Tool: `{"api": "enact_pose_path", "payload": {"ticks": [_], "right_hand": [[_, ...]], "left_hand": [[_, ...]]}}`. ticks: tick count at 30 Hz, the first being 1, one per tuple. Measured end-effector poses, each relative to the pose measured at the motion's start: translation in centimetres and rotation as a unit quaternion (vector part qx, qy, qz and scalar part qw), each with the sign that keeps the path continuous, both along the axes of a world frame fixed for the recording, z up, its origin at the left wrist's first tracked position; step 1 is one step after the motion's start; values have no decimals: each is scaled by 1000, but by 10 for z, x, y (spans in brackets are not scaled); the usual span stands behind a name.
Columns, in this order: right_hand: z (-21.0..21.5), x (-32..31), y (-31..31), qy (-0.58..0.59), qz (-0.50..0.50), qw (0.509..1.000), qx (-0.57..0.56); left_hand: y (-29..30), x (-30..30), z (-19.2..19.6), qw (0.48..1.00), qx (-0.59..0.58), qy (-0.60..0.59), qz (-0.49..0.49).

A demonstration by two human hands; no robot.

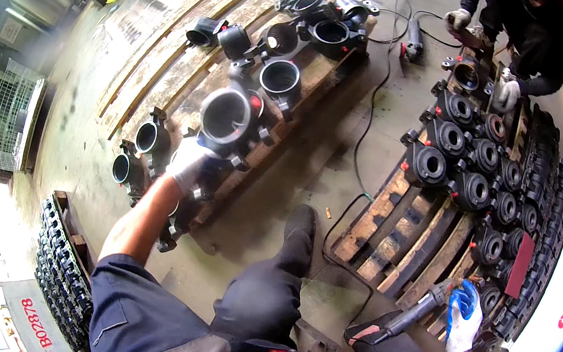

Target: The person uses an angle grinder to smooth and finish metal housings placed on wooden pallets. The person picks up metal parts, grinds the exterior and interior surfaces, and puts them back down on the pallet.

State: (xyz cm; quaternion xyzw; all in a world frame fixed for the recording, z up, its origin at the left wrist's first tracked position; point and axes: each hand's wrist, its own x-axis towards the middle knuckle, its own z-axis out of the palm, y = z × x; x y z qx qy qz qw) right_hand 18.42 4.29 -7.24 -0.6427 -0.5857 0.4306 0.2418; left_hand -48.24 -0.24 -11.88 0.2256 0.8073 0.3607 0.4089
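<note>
My left hand (190,162), in a white glove, reaches forward to the pallet on the left. Its fingers grip the near edge of a black cast housing (225,117) with a wide round bore; part of the fingers is hidden behind it. At the lower right my right hand (463,321), in a white glove with blue-coated fingers, is closed at the head end of a grey angle grinder (414,314). The grinder's cord end points back toward my knee. Another black housing (281,79) stands just beyond the one at my left hand.
Several more housings stand on the left wooden pallet (171,36). A right pallet (393,255) carries rows of black housings (451,139) and a red plate (520,265). A black cable (362,141) crosses the floor between them. A gloved co-worker (533,50) bends over the far right; another grinder (413,41) lies nearby.
</note>
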Motion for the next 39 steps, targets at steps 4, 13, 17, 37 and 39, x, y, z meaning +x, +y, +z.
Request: {"api": "enact_pose_path", "payload": {"ticks": [4, 13, 17, 37, 39], "right_hand": [[-17, 6, 10, 63, -18, 997, -32], [-32, -12, 23, -25, -24, 996, -83], [-31, -14, 17, -10, -10, 997, -75], [36, -24, -23, 133, -5, 987, 94], [37, 4, -21, 230, -65, 966, 94]], "left_hand": [[9, -123, -19, 990, -19, 59, 127], [39, -266, -119, 934, -285, 216, -5], [5, -275, -134, 894, -252, 369, 35], [-128, 46, 56, 951, 227, 208, -3], [-108, 73, 100, 956, 264, 116, -62]]}}
